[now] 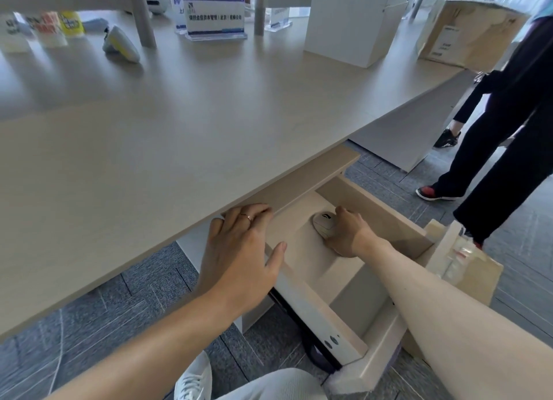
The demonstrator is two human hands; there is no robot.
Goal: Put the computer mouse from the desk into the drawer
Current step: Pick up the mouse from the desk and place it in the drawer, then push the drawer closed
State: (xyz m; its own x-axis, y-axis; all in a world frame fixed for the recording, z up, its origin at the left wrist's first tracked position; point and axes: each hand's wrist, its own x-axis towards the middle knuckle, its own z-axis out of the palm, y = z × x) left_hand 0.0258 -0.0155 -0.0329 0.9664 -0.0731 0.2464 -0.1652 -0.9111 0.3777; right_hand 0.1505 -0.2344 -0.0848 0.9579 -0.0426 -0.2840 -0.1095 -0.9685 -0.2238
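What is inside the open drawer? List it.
The computer mouse under the right hand, inside the drawer. The forearm and desk edge hide the rest.

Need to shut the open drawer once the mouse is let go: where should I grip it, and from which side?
Grip the drawer's front panel, which juts out nearest the person, and push from the front. The left hand already rests on the near side wall; the right hand is inside, on the mouse.
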